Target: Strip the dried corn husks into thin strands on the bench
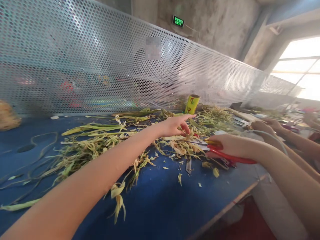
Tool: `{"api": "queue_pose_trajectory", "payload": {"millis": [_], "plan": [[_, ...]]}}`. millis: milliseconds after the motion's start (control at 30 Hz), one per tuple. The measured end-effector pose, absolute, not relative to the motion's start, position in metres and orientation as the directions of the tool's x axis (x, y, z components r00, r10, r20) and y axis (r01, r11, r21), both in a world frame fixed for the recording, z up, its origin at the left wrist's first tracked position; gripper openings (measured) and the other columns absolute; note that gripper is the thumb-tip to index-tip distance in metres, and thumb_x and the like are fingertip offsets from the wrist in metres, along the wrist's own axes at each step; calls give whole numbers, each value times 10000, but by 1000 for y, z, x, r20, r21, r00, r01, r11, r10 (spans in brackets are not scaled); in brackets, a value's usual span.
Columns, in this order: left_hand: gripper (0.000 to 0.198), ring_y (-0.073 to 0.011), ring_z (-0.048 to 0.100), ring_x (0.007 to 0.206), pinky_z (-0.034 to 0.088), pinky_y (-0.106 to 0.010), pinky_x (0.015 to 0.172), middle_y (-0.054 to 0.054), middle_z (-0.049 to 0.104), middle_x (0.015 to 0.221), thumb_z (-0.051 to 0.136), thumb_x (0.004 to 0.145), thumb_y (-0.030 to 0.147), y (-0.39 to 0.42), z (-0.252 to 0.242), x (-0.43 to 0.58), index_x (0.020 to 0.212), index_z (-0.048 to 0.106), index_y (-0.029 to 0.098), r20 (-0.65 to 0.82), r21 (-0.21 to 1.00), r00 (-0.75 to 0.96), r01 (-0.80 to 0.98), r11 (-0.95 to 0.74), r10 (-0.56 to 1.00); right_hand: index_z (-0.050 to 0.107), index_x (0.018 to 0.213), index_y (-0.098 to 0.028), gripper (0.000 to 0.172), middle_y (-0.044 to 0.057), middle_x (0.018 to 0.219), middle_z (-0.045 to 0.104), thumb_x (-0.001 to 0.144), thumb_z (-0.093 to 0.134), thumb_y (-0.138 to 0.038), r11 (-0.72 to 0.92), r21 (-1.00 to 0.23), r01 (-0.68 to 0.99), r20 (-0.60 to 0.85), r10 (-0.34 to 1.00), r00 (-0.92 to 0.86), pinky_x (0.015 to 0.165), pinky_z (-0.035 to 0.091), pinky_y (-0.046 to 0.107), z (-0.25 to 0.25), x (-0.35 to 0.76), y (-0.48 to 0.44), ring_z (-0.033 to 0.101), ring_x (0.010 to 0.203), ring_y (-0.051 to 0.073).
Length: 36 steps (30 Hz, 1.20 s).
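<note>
1 yellow can (192, 106), contents hidden; right hand (231, 146) grips scissors (210, 146); left hand (174, 126), grasp unclear.

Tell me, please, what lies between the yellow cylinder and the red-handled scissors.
In the head view, dried plant stalks and leaves lie between the yellow cylinder and the red-handled scissors, and a finger of the left hand extends into that stretch.

Solid dark blue is shown by the tabletop (160, 200) across the lower centre. Pale green and straw yellow are mixed in the dried plants (92, 146) at centre left. Red is worn by the handles of the scissors (212, 147) right of centre. The yellow-green can (191, 104) is marked with red. The silver-grey panel (100, 50) is patterned with round holes. Green lettering is set on the black sign (178, 21) up top.
</note>
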<state>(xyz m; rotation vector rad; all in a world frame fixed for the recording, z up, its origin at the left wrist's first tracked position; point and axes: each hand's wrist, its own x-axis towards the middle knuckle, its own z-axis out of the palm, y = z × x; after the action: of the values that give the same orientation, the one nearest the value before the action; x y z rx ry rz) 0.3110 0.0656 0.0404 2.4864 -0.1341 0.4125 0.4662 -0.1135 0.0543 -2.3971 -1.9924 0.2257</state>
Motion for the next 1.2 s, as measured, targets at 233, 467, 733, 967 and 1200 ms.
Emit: {"api": "queue_pose_trajectory", "payload": {"millis": [233, 467, 733, 967, 1200], "plan": [[766, -147, 600, 853, 414, -271, 796, -83, 657, 935, 525, 714, 83, 64, 44, 303, 1386, 161, 127, 296, 647, 955, -212, -732, -15, 457, 633, -195, 362, -28, 589, 500, 699, 532, -543, -128, -182, 975, -204, 975, 90, 520, 337, 224, 53, 465, -107, 453, 546, 119], [767, -167, 581, 903, 368, -312, 827, -68, 671, 963, 535, 717, 117, 63, 49, 303, 1388, 169, 176, 309, 558, 951, -198, -806, -19, 427, 583, -183, 421, -46, 535, 403, 673, 536, -579, -169, -103, 980, -254, 957, 138, 500, 288, 228, 65, 457, -105, 378, 504, 97], [738, -211, 548, 995, 147, -471, 972, -72, 684, 962, 503, 719, 90, 57, 45, 313, 1383, 186, 156, 353, 483, 936, -174, -858, 9, 456, 610, -183, 381, -16, 563, 454, 732, 472, -544, -243, -122, 962, -311, 930, 195, 500, 328, 244, 67, 456, -112, 400, 511, 109], [780, -198, 561, 983, 240, -363, 955, -64, 686, 941, 551, 711, 147, 58, 47, 314, 1390, 167, 147, 415, 532, 909, -270, -803, -30, 451, 606, -187, 337, -14, 543, 431, 775, 429, -478, -239, -319, 917, -340, 932, 124, 439, 357, 237, 58, 461, -116, 413, 465, 103], [785, -205, 566, 960, 261, -365, 923, -67, 690, 920, 538, 705, 113, 53, 51, 312, 1393, 161, 154, 401, 522, 915, -261, -812, -36, 397, 568, -192, 410, -36, 488, 385, 739, 455, -559, -364, -373, 853, -430, 883, 189, 432, 405, 239, 57, 459, -116, 390, 410, 83]]}}
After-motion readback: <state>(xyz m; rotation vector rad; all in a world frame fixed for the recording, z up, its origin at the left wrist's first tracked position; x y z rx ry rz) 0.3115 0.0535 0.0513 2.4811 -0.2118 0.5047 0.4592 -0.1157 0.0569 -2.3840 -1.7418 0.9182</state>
